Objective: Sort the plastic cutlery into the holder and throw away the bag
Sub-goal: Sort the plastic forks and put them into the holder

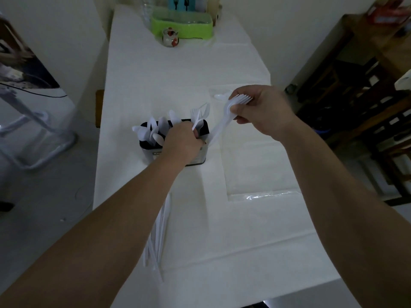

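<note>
Fingers of the left hand [182,138] pinch a white plastic fork [195,117] over the right end of the black cutlery holder [146,150], which stands mid-table full of spoons [153,132]. The right hand [259,107] grips a bundle of forks [231,105] just beside it. A clear bag [262,196] lies flat on the white table [222,252].

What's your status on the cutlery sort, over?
Left hand setting a fork into the holder. Right hand gripping a fork bundle. Knives and bag on the table. Nothing obstructing.
</note>
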The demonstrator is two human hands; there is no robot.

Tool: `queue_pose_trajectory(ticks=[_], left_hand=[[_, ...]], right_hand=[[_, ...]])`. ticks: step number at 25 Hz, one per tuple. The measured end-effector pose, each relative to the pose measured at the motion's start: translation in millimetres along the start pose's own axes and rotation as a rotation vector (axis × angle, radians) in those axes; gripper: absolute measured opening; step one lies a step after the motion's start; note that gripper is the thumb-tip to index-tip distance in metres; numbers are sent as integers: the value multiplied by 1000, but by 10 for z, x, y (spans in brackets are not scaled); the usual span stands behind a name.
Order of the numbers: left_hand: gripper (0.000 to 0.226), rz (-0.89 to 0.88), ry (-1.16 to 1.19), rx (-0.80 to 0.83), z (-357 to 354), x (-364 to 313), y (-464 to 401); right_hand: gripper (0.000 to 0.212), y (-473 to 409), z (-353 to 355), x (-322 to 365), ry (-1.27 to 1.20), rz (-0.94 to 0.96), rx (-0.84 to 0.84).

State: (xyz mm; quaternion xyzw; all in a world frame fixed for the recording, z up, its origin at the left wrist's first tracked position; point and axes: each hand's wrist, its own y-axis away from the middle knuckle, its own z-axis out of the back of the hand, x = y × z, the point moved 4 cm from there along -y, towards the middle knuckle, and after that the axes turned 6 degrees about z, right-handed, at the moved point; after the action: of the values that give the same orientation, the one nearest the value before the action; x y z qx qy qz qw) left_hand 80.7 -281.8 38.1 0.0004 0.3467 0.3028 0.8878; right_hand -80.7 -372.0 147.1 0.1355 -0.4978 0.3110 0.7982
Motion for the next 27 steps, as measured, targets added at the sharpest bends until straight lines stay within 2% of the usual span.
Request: queue_pose_trajectory(ticks=[5, 11, 15, 22, 24, 27], left_hand=[[30, 76, -14, 87, 51, -19, -113], [18, 136, -64, -28, 151, -51, -141], [20, 136, -48, -52, 180, -66, -146], [37, 232, 318, -22, 162, 98, -183], [33, 261, 432, 9, 178, 142, -162], [11, 279, 583, 14, 243, 178, -132]], right_hand=[[23, -45, 65, -3, -30, 8, -11], [22, -133, -49, -68, -31, -12, 13], [21, -242, -234, -193, 42, -3, -13], [17, -265, -667, -283, 346, 92, 38], [15, -257, -709, -299, 356, 87, 23], [14, -285, -717, -294, 372, 74, 23]])
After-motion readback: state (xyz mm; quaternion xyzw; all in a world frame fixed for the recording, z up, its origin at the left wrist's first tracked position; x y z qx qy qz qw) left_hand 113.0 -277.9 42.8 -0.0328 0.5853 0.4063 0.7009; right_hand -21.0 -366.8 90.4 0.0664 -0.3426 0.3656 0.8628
